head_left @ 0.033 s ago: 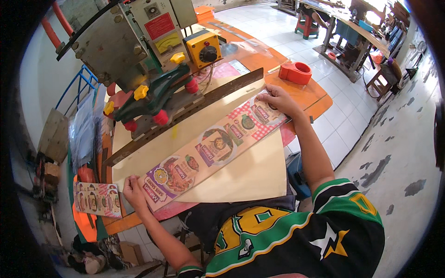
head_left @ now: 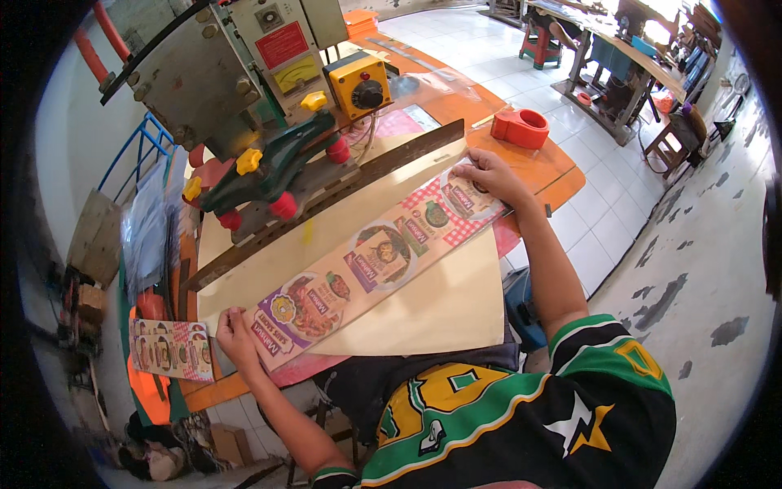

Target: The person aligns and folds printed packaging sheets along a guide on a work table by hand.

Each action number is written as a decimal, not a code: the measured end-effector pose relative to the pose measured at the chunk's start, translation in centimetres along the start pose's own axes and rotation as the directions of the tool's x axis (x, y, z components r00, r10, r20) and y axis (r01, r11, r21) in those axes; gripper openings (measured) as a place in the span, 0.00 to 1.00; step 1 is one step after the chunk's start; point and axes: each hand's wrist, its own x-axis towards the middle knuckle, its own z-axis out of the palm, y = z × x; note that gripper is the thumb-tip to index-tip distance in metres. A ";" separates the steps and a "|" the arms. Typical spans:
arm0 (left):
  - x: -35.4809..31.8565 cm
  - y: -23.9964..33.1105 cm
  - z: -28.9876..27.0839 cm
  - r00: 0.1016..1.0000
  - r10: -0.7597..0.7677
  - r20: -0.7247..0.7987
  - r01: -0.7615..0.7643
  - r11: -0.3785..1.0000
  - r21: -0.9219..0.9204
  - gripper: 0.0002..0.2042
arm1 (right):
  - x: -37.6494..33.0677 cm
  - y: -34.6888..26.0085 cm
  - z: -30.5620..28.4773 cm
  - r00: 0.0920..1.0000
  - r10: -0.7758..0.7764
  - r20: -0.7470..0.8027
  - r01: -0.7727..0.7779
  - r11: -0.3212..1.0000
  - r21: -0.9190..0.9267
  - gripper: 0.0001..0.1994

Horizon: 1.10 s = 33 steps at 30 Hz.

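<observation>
A long printed strip [head_left: 383, 254], with food pictures and a red-and-white checked part, slants across a pale cream sheet [head_left: 440, 308] from lower left to upper right. My left hand [head_left: 236, 338] pinches its lower left end. At the upper right end, my right hand [head_left: 493, 175] grips the strip with the thumb on top; the fingers beneath are partly hidden. Just beyond the strip runs a long dark metal bar [head_left: 407, 156], roughly parallel to it. Behind this bar is a dark green machine clamp [head_left: 277, 167] with yellow knobs and red feet.
Similar printed strips [head_left: 173, 350] lie at the left table edge. A red tape dispenser [head_left: 520, 128] sits on the orange table [head_left: 562, 167] at right. The machine's yellow control box [head_left: 358, 85] stands at the back. Clear plastic sheets [head_left: 151, 220] hang at far left.
</observation>
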 end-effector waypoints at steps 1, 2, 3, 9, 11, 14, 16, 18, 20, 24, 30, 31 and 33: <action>-0.2 0.6 0.3 0.999 0.042 -0.028 -0.043 0.999 -0.003 0.15 | 0.0 0.1 0.1 1.000 -0.003 -0.016 0.003 1.000 0.014 0.15; -0.3 1.0 0.4 0.995 0.084 -0.057 -0.085 0.996 -0.003 0.14 | 0.0 0.2 0.2 0.999 -0.006 -0.032 0.007 1.000 0.028 0.15; -0.2 1.1 0.5 0.995 0.081 -0.060 -0.081 0.997 -0.001 0.14 | 0.1 0.2 0.2 1.000 -0.006 -0.027 0.006 1.000 0.028 0.15; -0.1 -0.3 0.1 0.998 0.035 -0.044 -0.041 0.989 -0.141 0.13 | 0.0 -0.3 0.0 1.000 0.027 0.006 -0.027 0.999 -0.035 0.15; -0.2 0.0 0.3 0.997 0.047 -0.064 -0.055 0.991 -0.122 0.13 | 0.1 0.2 0.1 1.000 -0.023 0.007 0.023 0.998 0.055 0.15; -0.2 0.0 0.2 0.998 0.018 -0.055 -0.023 0.995 -0.095 0.13 | 0.4 0.9 -0.1 1.000 -0.027 0.016 0.026 0.997 0.069 0.15; -0.1 -0.2 0.3 0.998 0.017 -0.065 -0.023 0.995 -0.094 0.13 | 0.2 0.5 -0.1 1.000 -0.022 0.012 0.021 0.998 0.053 0.15; -0.1 -0.3 0.2 0.997 0.014 -0.076 -0.021 0.996 -0.089 0.13 | 0.2 0.5 0.1 1.000 -0.016 0.011 0.016 0.999 0.040 0.16; -0.1 -0.3 0.4 0.995 0.047 -0.083 -0.054 0.995 -0.087 0.13 | 0.4 1.2 -0.2 0.998 -0.055 -0.010 0.055 0.997 0.046 0.15; -0.2 0.5 0.3 0.987 0.135 -0.088 -0.132 0.990 0.047 0.13 | 0.7 1.9 -0.7 0.998 -0.060 0.002 0.060 0.998 0.014 0.16; -0.1 0.0 0.5 0.978 0.154 -0.138 -0.167 0.982 -0.089 0.13 | 0.4 1.2 -0.1 0.999 -0.051 -0.003 0.051 0.998 0.025 0.17; -0.2 0.3 0.2 0.988 0.113 -0.104 -0.120 0.991 -0.067 0.13 | 0.3 1.1 -0.2 0.999 -0.043 0.003 0.043 0.998 0.050 0.17; -0.2 0.5 0.3 0.995 0.070 -0.069 -0.074 0.996 -0.043 0.14 | 0.3 1.1 -0.2 0.999 -0.034 0.007 0.033 0.997 0.075 0.17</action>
